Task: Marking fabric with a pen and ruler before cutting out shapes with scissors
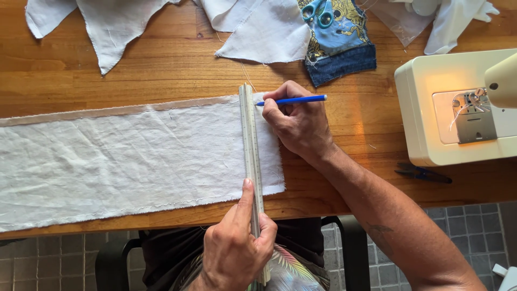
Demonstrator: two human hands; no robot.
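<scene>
Here, from the head camera, we are looking down on a wooden bench [177, 59] with a long strip of white cloth [124, 159] lying flat across it from the left edge to about the middle. A pale ruler [251, 145] is lying across the cloth near its right end, running from the far edge to past the near edge of the bench. Our left hand [237, 245] is closing around the ruler's near end, with the index finger stretching along it and pressing it down onto the cloth. Our right hand [296, 121] is pinching a blue pen [293, 99], its fingers shut on the barrel, and the tip is touching the cloth just beside the ruler's right edge, near the far end. The two hands are sitting well apart, one at each end of the ruler.

Beyond the cloth, white scraps [113, 24] are lying along the far side of the bench. Blue-handled scissors [319, 13] are resting on a patterned blue piece [339, 43]. At the right, a cream sewing machine [452, 108] is standing, and small dark snips [423, 173] are lying just in front of it.
</scene>
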